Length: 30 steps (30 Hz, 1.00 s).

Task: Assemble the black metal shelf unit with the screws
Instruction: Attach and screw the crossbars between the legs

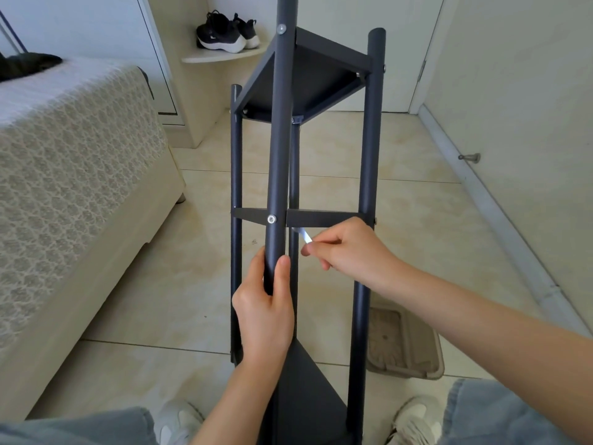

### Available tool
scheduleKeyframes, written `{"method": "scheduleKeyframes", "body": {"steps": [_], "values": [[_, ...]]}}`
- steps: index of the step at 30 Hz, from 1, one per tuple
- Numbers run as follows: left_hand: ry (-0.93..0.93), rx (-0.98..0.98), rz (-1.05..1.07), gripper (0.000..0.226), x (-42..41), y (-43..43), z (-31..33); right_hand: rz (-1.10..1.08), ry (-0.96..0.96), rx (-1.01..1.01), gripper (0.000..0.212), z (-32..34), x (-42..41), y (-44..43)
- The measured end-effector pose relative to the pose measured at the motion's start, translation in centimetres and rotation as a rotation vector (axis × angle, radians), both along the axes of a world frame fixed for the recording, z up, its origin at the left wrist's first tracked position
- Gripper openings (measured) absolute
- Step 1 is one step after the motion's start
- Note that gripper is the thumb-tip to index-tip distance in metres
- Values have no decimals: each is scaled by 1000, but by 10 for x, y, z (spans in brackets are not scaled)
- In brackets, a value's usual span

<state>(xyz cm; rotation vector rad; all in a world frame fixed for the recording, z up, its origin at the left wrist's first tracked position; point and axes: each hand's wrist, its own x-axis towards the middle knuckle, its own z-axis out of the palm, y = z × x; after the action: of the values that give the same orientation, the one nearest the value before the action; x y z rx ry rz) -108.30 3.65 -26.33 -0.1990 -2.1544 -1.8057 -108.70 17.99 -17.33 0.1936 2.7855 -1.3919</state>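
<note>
Black metal shelf unit [308, 85] stands as left hand [263, 313] grips its front post [279, 155]; right hand [346, 248] pinches a small, blurred pale object [306, 236].

A: Where is the shelf unit [279, 155]?
B: On the floor [192, 284], its base between the person's feet [179, 419]; the bed [80, 187] lies left of it; a tray [404, 345] lies right.
A: And behind?
B: Shoes [224, 32] on a corner shelf [221, 56], beyond the bed.
</note>
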Motion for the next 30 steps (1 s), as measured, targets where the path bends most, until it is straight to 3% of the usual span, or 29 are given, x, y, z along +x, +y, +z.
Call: {"method": "scheduleKeyframes", "body": {"steps": [5, 11, 17, 22, 30], "values": [[-12, -11, 36, 16, -4, -5, 2, -8, 73, -53, 61, -6, -3, -15], [-26, -2, 53, 27, -5, -6, 4, 33, 134, -96, 67, -8, -9, -22], [-18, 2, 34, 23, -5, -6, 3, 8, 175, -116, 47, -16, -15, -26], [-29, 15, 26, 38, -7, -8, 1, -19, 231, -117, 23, -27, -15, -34], [-37, 30, 41, 38, -8, -9, 1, -91, 469, -174, 14, -56, -17, -52]]}}
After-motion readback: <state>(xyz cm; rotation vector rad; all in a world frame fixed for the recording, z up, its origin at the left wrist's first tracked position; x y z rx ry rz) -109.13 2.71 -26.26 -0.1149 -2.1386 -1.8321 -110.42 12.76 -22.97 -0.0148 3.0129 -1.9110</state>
